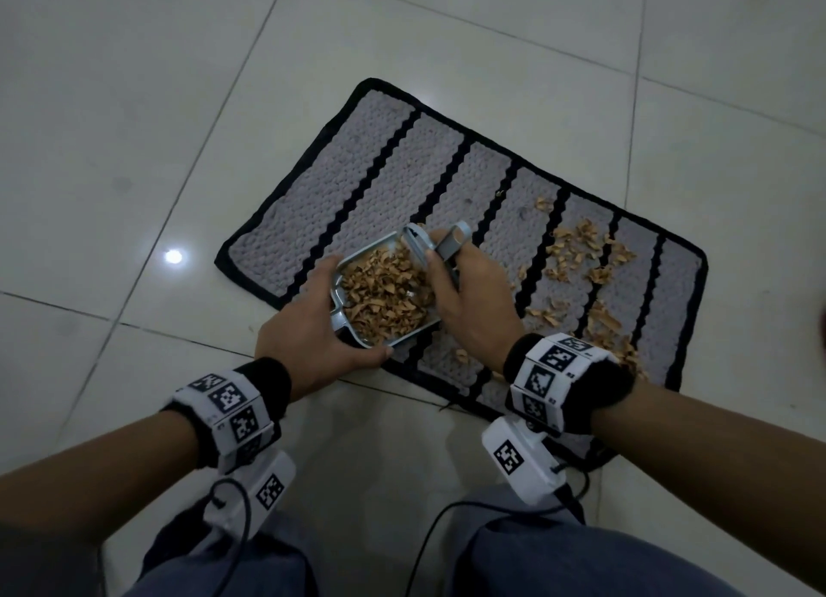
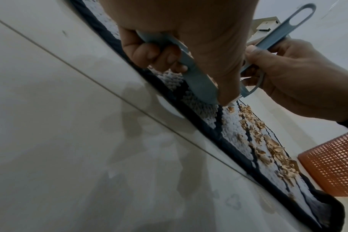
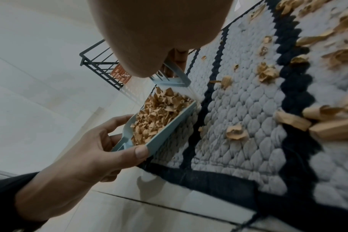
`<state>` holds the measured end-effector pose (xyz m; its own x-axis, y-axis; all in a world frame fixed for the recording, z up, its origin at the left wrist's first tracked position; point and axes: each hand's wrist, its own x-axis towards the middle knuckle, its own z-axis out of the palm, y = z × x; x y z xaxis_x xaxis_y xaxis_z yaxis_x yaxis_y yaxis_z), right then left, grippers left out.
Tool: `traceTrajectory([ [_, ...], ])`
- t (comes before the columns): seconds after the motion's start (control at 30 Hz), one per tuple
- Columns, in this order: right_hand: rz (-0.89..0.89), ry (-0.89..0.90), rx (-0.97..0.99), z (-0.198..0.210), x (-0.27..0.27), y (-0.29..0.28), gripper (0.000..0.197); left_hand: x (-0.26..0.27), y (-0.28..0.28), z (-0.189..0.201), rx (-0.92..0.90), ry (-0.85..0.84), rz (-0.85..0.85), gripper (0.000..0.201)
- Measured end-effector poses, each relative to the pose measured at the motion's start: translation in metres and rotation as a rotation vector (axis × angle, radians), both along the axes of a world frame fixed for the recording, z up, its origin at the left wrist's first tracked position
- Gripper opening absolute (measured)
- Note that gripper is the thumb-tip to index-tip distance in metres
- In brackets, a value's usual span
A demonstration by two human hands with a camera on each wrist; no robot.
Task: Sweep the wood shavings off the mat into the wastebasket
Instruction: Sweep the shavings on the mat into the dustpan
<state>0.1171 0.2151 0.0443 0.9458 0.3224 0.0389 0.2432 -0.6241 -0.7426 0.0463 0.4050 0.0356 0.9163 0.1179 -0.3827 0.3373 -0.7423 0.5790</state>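
The left hand (image 1: 308, 333) grips the light, shavings-heaped dustpan (image 1: 384, 292) by its rear, while the right hand (image 1: 474, 301) apparently clasps the stiff brush (image 1: 451, 241), so carry it level.

wastebasket (image 2: 334, 164) cut off by frame edge, brush (image 1: 440, 250) bristles hidden behind right hand (image 1: 474, 301)

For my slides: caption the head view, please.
Left hand holds a dustpan of shavings; right hand brushes the striped mat.

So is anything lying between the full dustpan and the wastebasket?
Nothing visible. In the left wrist view the orange wastebasket stands on the floor beyond the mat's far end; between it and the dustpan lie only mat and loose shavings. The head view does not show the basket.
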Motion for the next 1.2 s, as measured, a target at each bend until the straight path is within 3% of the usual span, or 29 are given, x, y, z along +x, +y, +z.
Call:
traceTrajectory([
  [0.2,-0.017,-0.003,0.005,0.008,-0.006,-0.012,0.027,0.004,-0.004,0.001,-0.037,-0.043,-0.041,0.115],
  [0.43,-0.157,0.027,-0.012,0.032,-0.014,-0.040,0.025,0.020,-0.017,0.001,-0.094,-0.107,-0.166,0.113],
  [0.7,-0.333,-0.021,0.046,0.073,-0.001,-0.093,0.022,0.071,-0.057,0.039,-0.190,-0.159,-0.367,0.106],
  [0.97,-0.534,-0.207,0.061,0.116,0.018,-0.181,0.019,0.135,-0.143,0.102,-0.201,-0.218,-0.561,0.113],
  [1.2,-0.667,-0.355,-0.014,0.185,0.023,-0.293,0.019,0.173,-0.263,0.169,-0.226,-0.222,-0.680,0.122],
])
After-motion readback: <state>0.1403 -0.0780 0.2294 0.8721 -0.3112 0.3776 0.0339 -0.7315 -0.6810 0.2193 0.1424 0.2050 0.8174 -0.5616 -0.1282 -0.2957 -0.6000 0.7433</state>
